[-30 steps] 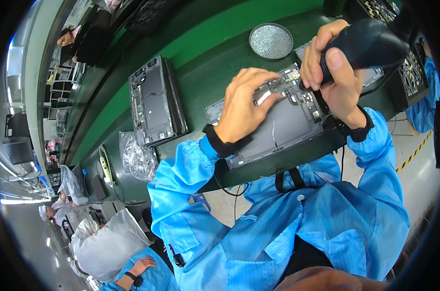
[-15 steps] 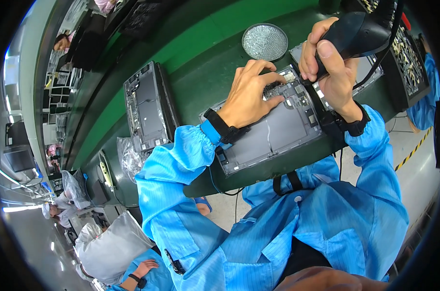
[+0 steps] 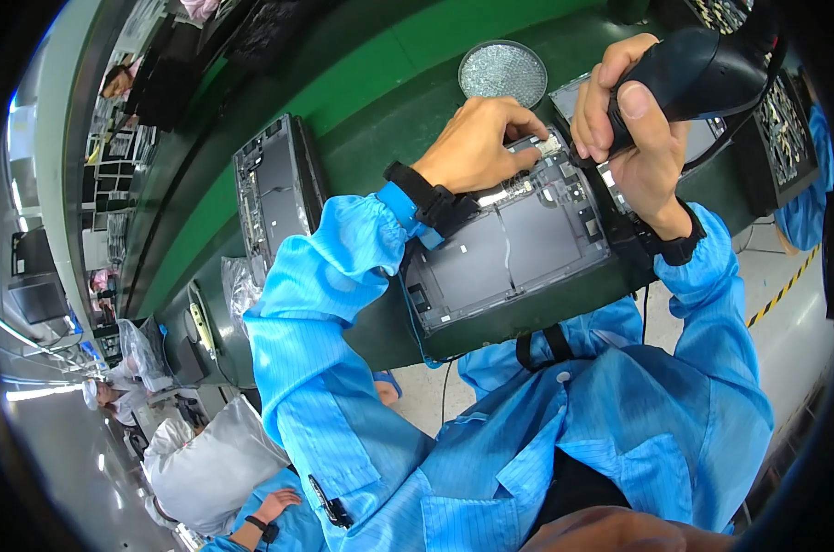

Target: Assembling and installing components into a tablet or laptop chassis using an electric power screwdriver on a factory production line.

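An opened laptop base (image 3: 546,239), grey with its inner parts exposed, lies at a slant on the green bench in front of me. My left hand (image 3: 481,143) rests over its far edge. Thumb and index finger are apart, their tips at the small parts near the far right corner; the other fingers are mostly hidden. My right hand (image 3: 642,147) is wrapped round a bulky black corded handheld tool (image 3: 684,74), held above the laptop's right side. The tool's working end is hidden by my fingers.
A round dish of small clear pieces (image 3: 502,75) stands beyond the laptop. Stacked opened laptop bases (image 3: 274,189) sit at left, near clear plastic wrap (image 3: 240,285). A black tray of small parts (image 3: 785,138) is at right. Other people are nearby.
My left hand has shifted up toward the laptop's far edge, uncovering more of its inside. The black tool and my right hand have moved slightly right.
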`<state>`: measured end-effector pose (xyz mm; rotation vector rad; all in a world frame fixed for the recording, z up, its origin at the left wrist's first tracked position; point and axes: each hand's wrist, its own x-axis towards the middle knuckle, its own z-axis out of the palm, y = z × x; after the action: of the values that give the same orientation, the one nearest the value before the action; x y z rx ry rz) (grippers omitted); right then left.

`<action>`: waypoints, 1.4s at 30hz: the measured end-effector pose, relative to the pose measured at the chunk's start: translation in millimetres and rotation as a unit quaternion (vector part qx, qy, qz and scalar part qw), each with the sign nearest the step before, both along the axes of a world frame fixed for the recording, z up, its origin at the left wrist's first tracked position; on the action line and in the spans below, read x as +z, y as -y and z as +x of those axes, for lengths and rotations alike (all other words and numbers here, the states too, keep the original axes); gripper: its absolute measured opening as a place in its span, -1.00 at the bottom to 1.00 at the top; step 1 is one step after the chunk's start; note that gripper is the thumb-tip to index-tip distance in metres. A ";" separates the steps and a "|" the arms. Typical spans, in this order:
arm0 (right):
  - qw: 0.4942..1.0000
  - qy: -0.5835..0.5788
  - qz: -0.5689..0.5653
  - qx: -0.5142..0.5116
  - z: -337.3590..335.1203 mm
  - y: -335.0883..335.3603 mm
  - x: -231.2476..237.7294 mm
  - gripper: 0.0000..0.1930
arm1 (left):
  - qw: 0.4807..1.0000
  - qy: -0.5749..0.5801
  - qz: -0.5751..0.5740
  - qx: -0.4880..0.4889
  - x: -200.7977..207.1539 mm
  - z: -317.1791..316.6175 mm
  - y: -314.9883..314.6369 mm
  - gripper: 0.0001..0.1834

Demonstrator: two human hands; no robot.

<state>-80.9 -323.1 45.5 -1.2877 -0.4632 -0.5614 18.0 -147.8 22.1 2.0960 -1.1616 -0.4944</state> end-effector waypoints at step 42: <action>1.000 0.005 -0.005 -0.009 0.7 2.3 2.7 -0.70 | 0.979 0.045 -0.150 0.134 -39.0 -44.6 -16.9 -0.79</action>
<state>-80.3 -325.4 48.2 -1.3011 -0.4630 -0.5810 -26.6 -130.9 -16.9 1.9830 -0.9181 -0.0927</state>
